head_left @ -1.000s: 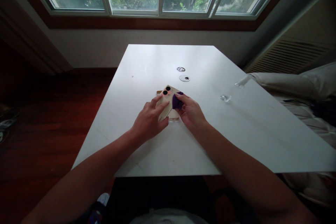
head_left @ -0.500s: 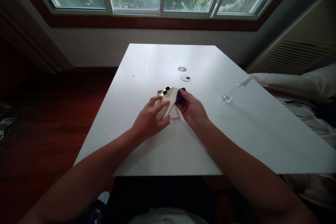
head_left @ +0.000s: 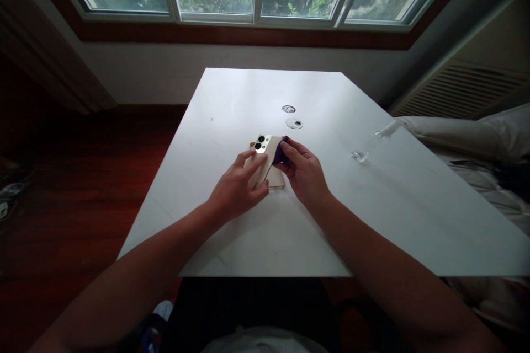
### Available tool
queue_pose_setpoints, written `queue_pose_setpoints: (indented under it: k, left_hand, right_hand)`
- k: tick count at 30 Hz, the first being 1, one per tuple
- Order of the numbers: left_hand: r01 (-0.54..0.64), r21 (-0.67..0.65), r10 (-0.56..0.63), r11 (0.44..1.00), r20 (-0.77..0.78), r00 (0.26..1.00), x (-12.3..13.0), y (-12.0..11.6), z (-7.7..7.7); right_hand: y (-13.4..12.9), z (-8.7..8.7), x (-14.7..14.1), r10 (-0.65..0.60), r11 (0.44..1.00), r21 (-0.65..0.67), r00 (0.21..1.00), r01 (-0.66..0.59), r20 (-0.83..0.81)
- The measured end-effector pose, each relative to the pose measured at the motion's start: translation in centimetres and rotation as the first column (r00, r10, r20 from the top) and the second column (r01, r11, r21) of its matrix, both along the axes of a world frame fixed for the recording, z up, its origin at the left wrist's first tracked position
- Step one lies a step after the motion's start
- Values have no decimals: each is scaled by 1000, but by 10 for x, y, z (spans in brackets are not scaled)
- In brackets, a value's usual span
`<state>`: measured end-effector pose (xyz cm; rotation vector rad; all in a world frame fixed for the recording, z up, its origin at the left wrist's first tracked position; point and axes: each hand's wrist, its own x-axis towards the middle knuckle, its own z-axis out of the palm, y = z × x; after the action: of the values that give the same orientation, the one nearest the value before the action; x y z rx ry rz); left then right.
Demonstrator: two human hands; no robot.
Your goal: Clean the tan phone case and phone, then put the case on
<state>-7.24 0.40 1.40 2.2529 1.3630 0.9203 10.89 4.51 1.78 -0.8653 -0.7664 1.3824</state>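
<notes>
A cream-coloured smartphone [head_left: 269,148] is tilted over the table, its camera side facing up. My left hand [head_left: 237,186] holds it by the sides, with fingers across its back. Between the fingers and thumb of my right hand [head_left: 305,168] is a dark purple cloth [head_left: 281,150], pressed against the phone's right edge. Beneath the phone lies a flat, pinkish, clear-looking phone case [head_left: 276,178], partly hidden by the phone and my left hand.
On the white table [head_left: 199,176], two small round pieces, a shiny disc [head_left: 289,109] and a ring-like disc [head_left: 294,123], lie beyond the phone. A clear glass-like object [head_left: 359,155] lies to the right. Bedding [head_left: 488,132] borders the table's right side.
The phone has turned slightly, so its camera lenses sit a little further left and catch more light. My right hand and the purple cloth have shifted slightly left along its edge.
</notes>
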Motion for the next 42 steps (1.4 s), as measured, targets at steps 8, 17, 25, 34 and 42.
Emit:
queue_pose_setpoints:
  k: [8, 17, 25, 34, 42]
  left_hand:
    - [-8, -43, 8, 999, 3, 1000, 0, 0, 4]
    - [36, -158, 5, 987, 254, 967, 1, 2, -1]
    - [445, -435, 178, 783, 842, 510, 7, 7, 14]
    - [495, -518, 421, 697, 855, 302, 7, 13, 6]
    - [636, -464, 555, 617, 829, 67, 9, 17, 4]
  right_hand:
    - [-3, -2, -3, 54, 997, 59, 997, -58, 59]
    - [-11, 2, -8, 90, 990, 99, 992, -99, 92]
    - [-29, 2, -18, 88, 942, 274, 932, -193, 353]
    - [-38, 12, -14, 114, 860, 358, 819, -365, 562]
    - [-28, -1, -11, -6, 791, 456, 740, -408, 672]
